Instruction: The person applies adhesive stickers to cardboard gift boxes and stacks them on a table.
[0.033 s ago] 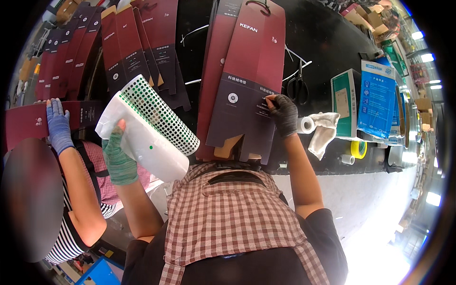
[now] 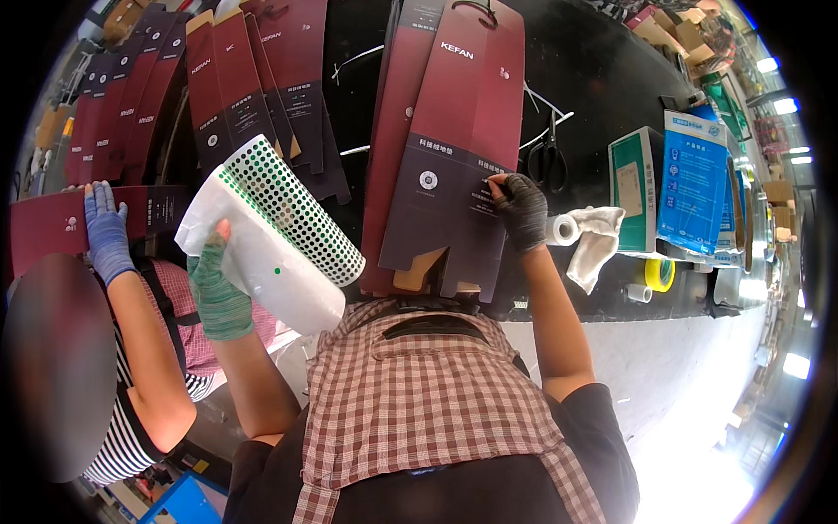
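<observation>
My left hand (image 2: 218, 284), in a green fingerless glove, grips a curled white sheet of round stickers (image 2: 292, 218) by its left end. Rows of dark and green dots cover its upper part, and a lone green dot sits on the plain white part. My right hand (image 2: 522, 212), in a dark grey fingerless glove, rests at the right edge of a flat maroon and dark-purple carton (image 2: 463, 105). Its thumb and forefinger are pinched together over the carton's dark lower panel; anything between them is too small to make out. More flat cartons lie beneath this one.
Black scissors (image 2: 547, 164), a white roll (image 2: 562, 230), a white cloth (image 2: 595, 249) and yellow tape (image 2: 659, 274) lie to the right, near blue and green boxes (image 2: 694, 188). At left, a co-worker's gloved hand (image 2: 109, 231) rests on another carton (image 2: 48, 229). Several cartons (image 2: 140, 96) stand behind.
The sticker sheet has shifted very slightly in my left hand. Otherwise both hands and the carton stay in place.
</observation>
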{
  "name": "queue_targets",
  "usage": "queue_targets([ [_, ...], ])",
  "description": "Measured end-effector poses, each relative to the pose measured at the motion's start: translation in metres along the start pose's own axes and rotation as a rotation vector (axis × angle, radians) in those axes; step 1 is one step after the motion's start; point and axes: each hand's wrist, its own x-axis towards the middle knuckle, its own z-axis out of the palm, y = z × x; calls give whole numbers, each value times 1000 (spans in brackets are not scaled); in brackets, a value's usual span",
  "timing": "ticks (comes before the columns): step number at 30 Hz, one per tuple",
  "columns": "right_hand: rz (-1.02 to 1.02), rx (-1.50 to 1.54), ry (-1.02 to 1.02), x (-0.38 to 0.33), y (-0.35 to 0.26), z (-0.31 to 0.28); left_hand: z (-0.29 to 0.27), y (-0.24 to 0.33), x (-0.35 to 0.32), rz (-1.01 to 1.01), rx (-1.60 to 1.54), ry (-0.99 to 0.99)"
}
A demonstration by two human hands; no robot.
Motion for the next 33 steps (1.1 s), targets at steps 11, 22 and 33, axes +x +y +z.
queue_targets([
  [11, -182, -124, 19, 0, 4, 3, 1, 3, 5, -42, -24, -24],
  [22, -385, -438, -209, -9, -16, -13, -17, -8, 13, -6, -1, -80],
  [33, 494, 640, -132, -2, 10, -19, -11, 9, 10, 11, -67, -65],
])
